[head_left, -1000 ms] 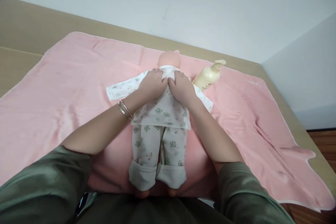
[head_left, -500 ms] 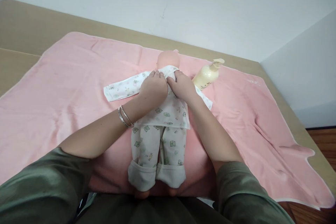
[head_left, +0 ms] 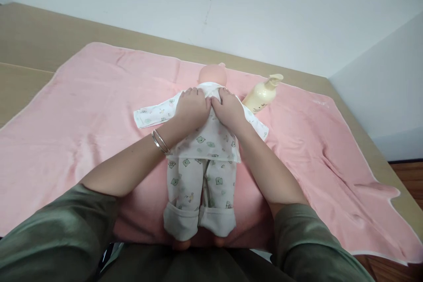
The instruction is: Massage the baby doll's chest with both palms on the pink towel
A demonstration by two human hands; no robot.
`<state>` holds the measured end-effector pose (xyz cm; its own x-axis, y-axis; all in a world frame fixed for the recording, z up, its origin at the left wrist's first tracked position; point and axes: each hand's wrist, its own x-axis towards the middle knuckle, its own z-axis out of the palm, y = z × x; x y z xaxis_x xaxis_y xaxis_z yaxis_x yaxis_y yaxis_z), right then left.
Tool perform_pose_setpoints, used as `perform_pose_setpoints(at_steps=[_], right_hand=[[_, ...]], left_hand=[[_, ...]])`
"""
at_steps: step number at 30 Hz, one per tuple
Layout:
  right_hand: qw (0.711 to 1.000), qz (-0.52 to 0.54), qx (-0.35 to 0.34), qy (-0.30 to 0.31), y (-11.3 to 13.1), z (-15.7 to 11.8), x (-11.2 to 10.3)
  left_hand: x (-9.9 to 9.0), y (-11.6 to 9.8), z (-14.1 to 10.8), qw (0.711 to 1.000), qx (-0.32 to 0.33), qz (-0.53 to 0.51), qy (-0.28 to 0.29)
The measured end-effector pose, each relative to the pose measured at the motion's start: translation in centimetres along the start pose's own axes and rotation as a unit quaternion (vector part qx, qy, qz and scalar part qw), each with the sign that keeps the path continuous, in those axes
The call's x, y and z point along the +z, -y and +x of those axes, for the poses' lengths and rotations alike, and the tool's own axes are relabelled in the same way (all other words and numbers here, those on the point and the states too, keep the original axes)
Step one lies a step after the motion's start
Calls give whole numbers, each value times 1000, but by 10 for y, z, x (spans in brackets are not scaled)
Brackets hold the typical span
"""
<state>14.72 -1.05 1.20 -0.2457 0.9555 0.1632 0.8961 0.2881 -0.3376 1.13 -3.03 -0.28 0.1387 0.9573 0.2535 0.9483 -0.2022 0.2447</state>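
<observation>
A baby doll (head_left: 212, 75) lies on a pink blanket with its bald head away from me. It wears a white printed top (head_left: 214, 143) and white printed trousers (head_left: 187, 185) with turned-up cuffs; its feet peek out below. My left hand (head_left: 192, 105), below two silver bangles, rests on the upper left of the top, fingers lying over the cloth. Beside it, my right hand (head_left: 229, 108) lies on the upper right in the same way. The thumbs point toward each other near the middle. Neither palm shows. Both sleeves of the top stretch outward.
A pale yellow pump bottle (head_left: 262, 94) lies tilted by the doll's right-hand sleeve. The wrinkled pink blanket (head_left: 109, 79) spreads over a wooden table (head_left: 39, 26). White walls (head_left: 280, 13) stand behind and to the right.
My left hand has flattened, with its fingers and thumb showing more. My right hand has shifted only slightly. The doll and bottle stay in place.
</observation>
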Motion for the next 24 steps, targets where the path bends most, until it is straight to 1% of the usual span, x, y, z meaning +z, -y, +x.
perform_pose_setpoints(at_steps=[3, 6, 10, 13, 15, 18, 21, 24], right_hand=[[1000, 9, 7, -8, -5, 7, 4], [1000, -4, -1, -6, -3, 4, 4], [999, -41, -10, -2, 12, -12, -3], [997, -73, 0, 22, 25, -25, -12], [996, -81, 11, 34, 29, -28, -15], [998, -53, 14, 22, 22, -21, -11], [1000, -20, -11, -10, 9, -9, 2], [999, -23, -25, -19, 1, -1, 12]], left_hand=[[-2, -13, -15, 1000, 8, 19, -5], [-7, -15, -17, 999, 28, 34, -13], [-11, 3, 1, 999, 38, 18, 29], [-8, 16, 13, 999, 24, -11, 31], [-4, 20, 17, 999, 1, -34, 31], [0, 18, 17, 999, -10, -49, 20], [2, 15, 15, 999, -6, -44, 1], [2, 14, 14, 999, -7, -43, 1]])
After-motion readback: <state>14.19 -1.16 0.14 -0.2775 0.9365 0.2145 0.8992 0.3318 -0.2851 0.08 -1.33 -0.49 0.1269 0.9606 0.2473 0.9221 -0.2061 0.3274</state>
